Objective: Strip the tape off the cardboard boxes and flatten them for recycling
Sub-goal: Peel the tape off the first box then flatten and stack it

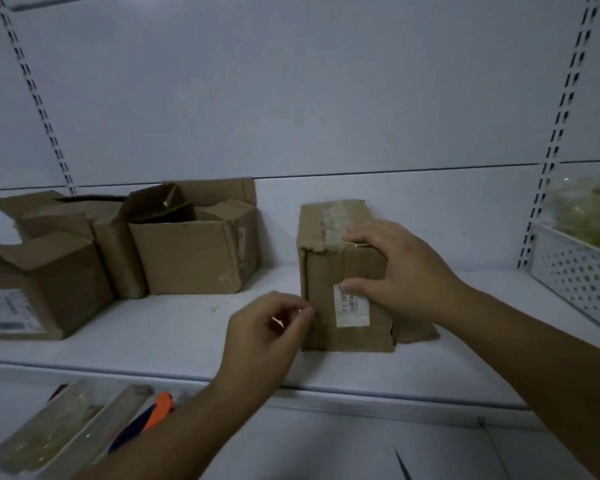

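A closed cardboard box [329, 268] stands upright on the white shelf [174, 327], with clear tape across its top and a white label on its front. My right hand [392, 271] grips the box's top front edge, fingers on top and thumb on the label. My left hand [267, 327] is at the box's lower left edge, thumb and forefinger pinched together on something small and shiny, likely a tape end. Three opened boxes stand at the left: one with a label [39, 289], a narrow one [115, 251] and a larger one [194, 247].
A perforated white metal basket [575, 275] with green packets stands at the right. Below the shelf's front edge lie a clear plastic tray [63, 431] and an orange and dark-handled tool [146, 417]. Slotted uprights run up the back wall.
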Available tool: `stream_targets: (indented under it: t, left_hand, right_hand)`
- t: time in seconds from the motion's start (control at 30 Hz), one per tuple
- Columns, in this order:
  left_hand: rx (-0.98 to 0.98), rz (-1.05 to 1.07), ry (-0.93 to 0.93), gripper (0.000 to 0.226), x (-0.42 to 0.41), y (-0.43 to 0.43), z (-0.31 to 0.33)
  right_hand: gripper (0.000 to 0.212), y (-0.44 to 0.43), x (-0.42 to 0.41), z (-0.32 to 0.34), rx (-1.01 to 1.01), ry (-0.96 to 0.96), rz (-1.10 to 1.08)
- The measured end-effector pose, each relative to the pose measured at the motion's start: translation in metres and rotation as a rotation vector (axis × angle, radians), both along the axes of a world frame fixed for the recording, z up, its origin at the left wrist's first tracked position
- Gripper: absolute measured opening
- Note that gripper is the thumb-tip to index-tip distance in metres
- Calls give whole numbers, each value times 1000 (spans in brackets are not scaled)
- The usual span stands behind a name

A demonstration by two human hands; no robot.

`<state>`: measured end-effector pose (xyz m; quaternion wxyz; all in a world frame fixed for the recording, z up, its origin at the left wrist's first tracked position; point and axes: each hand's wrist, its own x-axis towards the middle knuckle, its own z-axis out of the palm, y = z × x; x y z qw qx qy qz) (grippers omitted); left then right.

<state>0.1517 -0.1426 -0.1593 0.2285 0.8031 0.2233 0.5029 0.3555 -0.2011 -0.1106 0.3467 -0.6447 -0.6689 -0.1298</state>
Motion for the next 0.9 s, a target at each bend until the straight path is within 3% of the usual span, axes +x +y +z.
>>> stream_targets:
  t: [0.13, 0.3, 0.43, 0.53, 0.7, 0.9]
  left_hand:
    - [-507, 29, -168, 32, 11, -1, -16]
    - [-762, 30, -168, 22, 16, 11, -12]
    - [-731, 2, 33, 12, 21, 22, -2]
    - [-754, -82, 49, 13, 15, 28, 1]
    - [-829, -302, 110, 13, 4, 30, 25]
    - [-850, -509, 157, 15, -12, 30, 73]
  right_hand:
    - [60, 8, -13, -1, 50, -59, -98]
    - [57, 13, -24, 1, 29, -116, -206]
    - [60, 11, -28, 4, -2, -119, -274]
    - [66, 10, -30, 7, -55, -147, -275]
    - [95, 2, -26, 13, -197, -128, -200]
    - [94, 2, -31, 13, -234, -88, -289]
